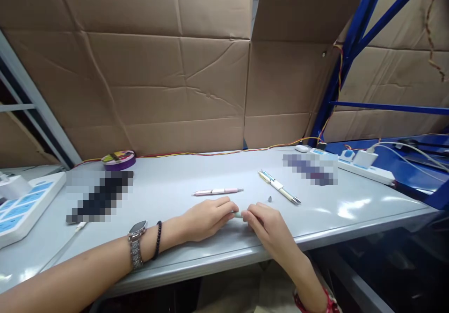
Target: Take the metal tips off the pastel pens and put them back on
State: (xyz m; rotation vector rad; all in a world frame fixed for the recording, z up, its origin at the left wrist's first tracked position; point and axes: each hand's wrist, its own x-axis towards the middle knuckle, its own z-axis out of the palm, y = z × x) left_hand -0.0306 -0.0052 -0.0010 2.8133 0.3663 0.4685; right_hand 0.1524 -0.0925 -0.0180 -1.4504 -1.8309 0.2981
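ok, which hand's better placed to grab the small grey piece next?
Probably the right hand: the small grey piece lies just beyond its knuckles, while the left hand is farther off. Both appear to pinch the pale green part, so the right would likely release first.

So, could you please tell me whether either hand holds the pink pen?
No, the pink pen lies on the table.

A white power strip (44, 198) is noted at far left; another power strip (380, 174), with a white charger (365, 159) seated on it, is positioned at right. Red and yellow wires (196, 154) are routed below cardboard panels (147, 60). A purple-sided disc (121, 164) is placed nearby.
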